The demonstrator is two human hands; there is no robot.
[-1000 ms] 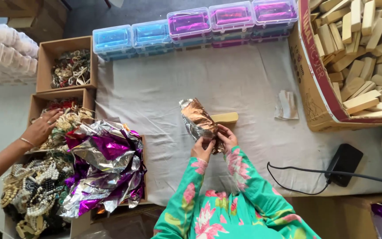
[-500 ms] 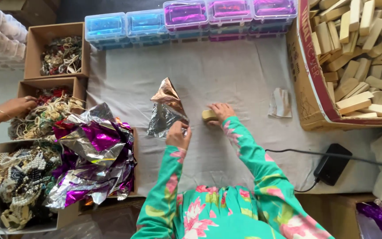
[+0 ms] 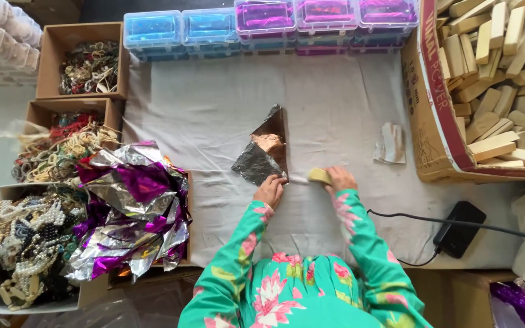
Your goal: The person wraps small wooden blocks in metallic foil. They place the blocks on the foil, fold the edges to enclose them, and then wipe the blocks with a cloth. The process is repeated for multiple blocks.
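Pinning foil sheet (image 3: pixel 261 152), gripping wooden block (image 3: pixel 319 175), both hands

Cloth-covered surface (image 3: pixel 226 109) with goods ringed around a seated person's two hands.

At centre the foil sheet (image 3: pixel 262 152) lies on the surface, the left hand (image 3: pixel 270 189) at its 6 o'clock edge; the right hand (image 3: pixel 338 179), just beside at 3 o'clock, rests on a wooden block (image 3: pixel 319 175). A row of plastic boxes (image 3: pixel 262 27) runs along 12 o'clock. The carton of wooden blocks (image 3: pixel 493 79) sits at 2 o'clock, a folded rag (image 3: pixel 391 143) between it and the foil. Cardboard boxes of beads (image 3: pixel 62 121) stack at 9 to 10 o'clock, crumpled foil (image 3: pixel 132 206) at 8. A black adapter (image 3: pixel 460 228) lies at 4 o'clock.
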